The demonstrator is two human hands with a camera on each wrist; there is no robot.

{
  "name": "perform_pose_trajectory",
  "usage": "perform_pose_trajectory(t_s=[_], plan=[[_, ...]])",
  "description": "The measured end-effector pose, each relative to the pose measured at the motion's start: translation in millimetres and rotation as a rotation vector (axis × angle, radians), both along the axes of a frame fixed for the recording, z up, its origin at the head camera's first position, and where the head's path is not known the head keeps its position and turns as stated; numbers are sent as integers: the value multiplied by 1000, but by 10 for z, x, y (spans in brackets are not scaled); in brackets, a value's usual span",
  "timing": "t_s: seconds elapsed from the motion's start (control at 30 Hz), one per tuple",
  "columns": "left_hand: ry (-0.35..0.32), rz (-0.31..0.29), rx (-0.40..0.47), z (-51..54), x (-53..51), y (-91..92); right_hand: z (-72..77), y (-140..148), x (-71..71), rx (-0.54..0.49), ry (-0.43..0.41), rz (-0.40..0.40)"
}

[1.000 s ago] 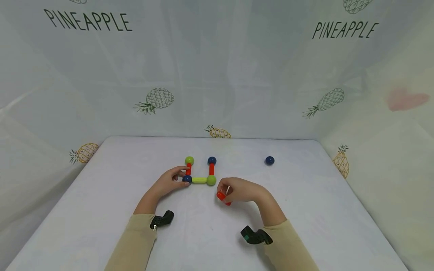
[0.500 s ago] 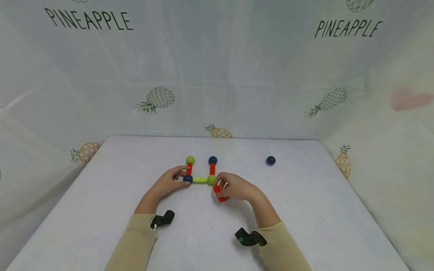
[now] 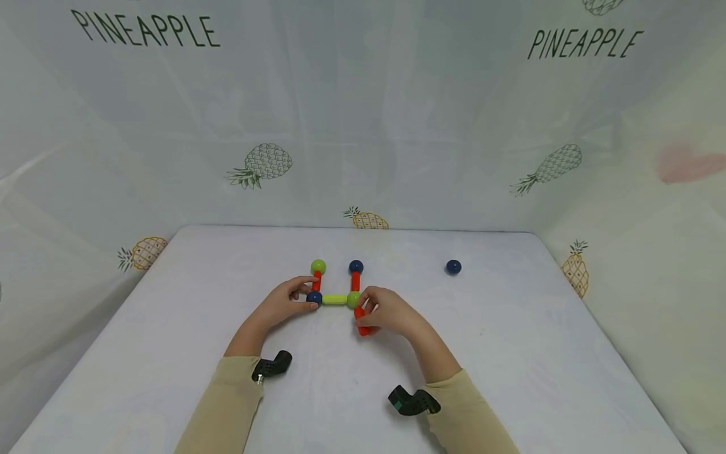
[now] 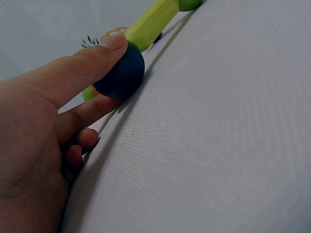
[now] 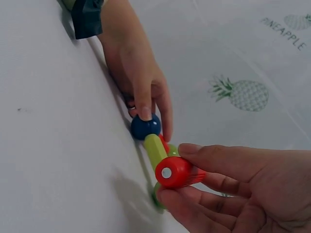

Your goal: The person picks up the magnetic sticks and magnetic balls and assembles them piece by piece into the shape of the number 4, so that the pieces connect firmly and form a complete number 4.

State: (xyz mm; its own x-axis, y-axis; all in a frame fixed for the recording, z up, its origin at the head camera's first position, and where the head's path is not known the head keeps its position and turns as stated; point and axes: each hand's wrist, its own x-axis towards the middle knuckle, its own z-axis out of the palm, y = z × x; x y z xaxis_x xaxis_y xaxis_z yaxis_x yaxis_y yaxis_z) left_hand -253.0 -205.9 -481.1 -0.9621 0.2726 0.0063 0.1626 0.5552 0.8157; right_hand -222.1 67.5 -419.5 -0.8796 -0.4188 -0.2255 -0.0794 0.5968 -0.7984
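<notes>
A U-shaped figure of balls and rods lies on the table. My left hand [image 3: 285,299] holds its lower-left dark blue ball [image 4: 125,73] between thumb and finger. From that ball a yellow-green rod [image 3: 334,299] runs right to a light green ball [image 3: 353,299]. Red rods [image 3: 355,282] rise from both corners, topped by a light green ball [image 3: 318,267] on the left and a dark blue ball [image 3: 356,267] on the right. My right hand [image 3: 392,309] pinches another red rod [image 5: 176,172], with a silvery disc on its end, just below the corner green ball; contact is unclear.
A loose dark blue ball [image 3: 453,267] lies apart at the back right of the white-covered table [image 3: 510,328]. Behind the table hangs a pale curtain [image 3: 431,126] printed with pineapples. Black wrist cameras [image 3: 414,401] sit at both sleeves.
The right hand has moved left with its red rod, up to the corner green ball. That rod has turned from slanting to nearly upright in the head view. My left hand stays put.
</notes>
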Motion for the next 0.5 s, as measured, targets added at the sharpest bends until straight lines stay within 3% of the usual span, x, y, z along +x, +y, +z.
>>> perform_pose_trajectory(t_s=[0.5], plan=[[13, -11, 12, 7, 7, -2, -63, -104, 24, -11, 26, -135]])
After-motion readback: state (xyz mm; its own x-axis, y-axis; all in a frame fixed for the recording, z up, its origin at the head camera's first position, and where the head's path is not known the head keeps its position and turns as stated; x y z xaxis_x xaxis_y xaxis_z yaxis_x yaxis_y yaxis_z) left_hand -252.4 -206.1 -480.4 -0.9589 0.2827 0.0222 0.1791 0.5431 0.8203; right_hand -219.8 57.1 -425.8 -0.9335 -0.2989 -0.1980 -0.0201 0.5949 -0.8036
